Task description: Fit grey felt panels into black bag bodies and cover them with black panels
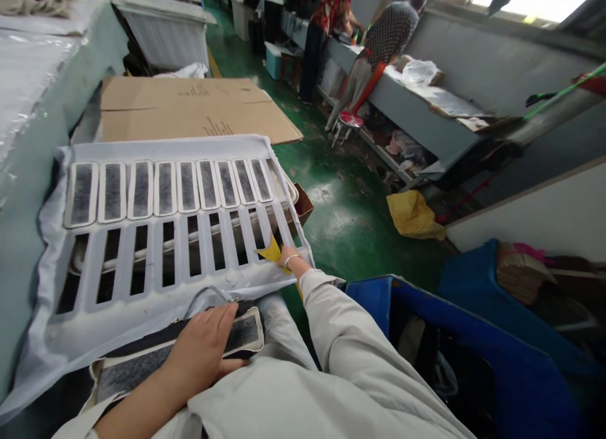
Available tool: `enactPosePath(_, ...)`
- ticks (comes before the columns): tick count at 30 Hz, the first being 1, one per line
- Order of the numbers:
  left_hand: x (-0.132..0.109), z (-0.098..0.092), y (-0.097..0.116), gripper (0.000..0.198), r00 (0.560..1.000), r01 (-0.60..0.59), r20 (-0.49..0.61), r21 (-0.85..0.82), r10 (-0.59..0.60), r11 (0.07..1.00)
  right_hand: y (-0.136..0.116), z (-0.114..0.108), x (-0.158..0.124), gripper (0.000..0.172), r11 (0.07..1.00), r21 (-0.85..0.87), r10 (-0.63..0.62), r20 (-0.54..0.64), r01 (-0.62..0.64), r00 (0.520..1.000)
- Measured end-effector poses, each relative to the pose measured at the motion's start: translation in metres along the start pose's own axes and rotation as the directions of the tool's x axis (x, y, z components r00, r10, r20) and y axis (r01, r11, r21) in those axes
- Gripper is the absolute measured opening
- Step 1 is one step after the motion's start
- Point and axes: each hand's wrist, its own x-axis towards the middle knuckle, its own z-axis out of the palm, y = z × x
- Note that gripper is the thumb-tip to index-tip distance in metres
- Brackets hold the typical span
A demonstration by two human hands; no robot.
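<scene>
Across my lap lies a dark bag-like piece (243, 331) with cream edging and grey fuzzy panels. My left hand (203, 341) rests over its top, fingers stretched out together and thumb apart, covering the middle of it. Farther out, my right hand (290, 259), with a bracelet at the wrist, is closed on a thin yellow piece (271, 249) with a pointed, spread end and small dark marks. That hand is at the right edge of a white cloth-covered slatted rack (180, 294). Along the rack's far half lies a row of grey panels with cream borders (165, 187).
Flat cardboard (189, 110) lies behind the rack. A covered table (42, 66) runs along the left. Blue bins (473, 344) stand at my right, and a yellow sack (415, 213) lies on the green floor (341, 192). Two people work at a far bench (426, 123).
</scene>
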Motion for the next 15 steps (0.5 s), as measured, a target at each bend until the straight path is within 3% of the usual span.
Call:
enactPosePath(5,0.004,-0.006,-0.006,0.094,0.996,-0.088,0.023,-0.079,0.090,0.993,-0.011,0.011,-0.002,0.025,0.998,-0.049,0.043,0.053,-0.041,0.998)
enactPosePath(8,0.017,-0.016,0.000,0.097,0.970,-0.242,0.017,-0.087,0.244,0.966,-0.011,0.016,-0.009,0.024,1.000,0.020,0.017,0.037,-0.018,0.999)
enactPosePath(12,0.040,-0.030,0.007,0.079,0.849,-0.507,0.107,-0.112,0.518,0.854,-0.001,0.010,-0.034,0.025,0.977,0.215,-0.011,0.023,0.006,1.000)
enactPosePath(15,0.047,-0.031,0.003,0.069,0.786,-0.590,0.113,-0.153,0.608,0.792,0.011,-0.002,-0.069,0.024,0.916,0.401,-0.050,0.051,0.025,0.997)
